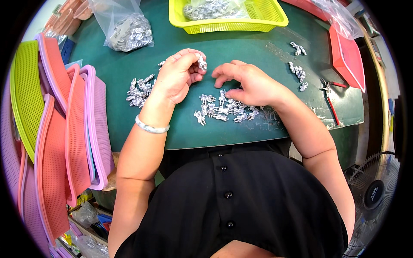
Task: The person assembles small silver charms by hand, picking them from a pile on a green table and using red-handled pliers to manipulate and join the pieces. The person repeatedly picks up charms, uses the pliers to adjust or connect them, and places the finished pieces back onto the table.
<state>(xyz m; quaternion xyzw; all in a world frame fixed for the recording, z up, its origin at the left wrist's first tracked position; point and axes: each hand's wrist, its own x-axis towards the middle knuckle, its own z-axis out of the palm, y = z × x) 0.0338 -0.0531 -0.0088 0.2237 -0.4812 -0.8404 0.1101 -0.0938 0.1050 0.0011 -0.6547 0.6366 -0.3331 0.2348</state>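
Head view: your left hand (178, 73) pinches one small silver metal charm (201, 63), right hand (245, 84) curled, holding nothing, fingertips on the near charm pile (221, 107); a careless sweep could scatter charms off the green tabletop (241, 51)

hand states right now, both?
Left hand: closed, pinching one small silver charm between its fingertips.
Right hand: holds nothing, fingers curled down onto the pile of silver charms.

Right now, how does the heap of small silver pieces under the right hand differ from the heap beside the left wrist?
The heap under the right hand is spread out loosely, with single pieces lying apart; the heap beside the left wrist is packed tighter. The right hand rests its fingers on the first heap; the left hand does not touch the second and pinches one piece. Both are small silver metal figures on the green table.
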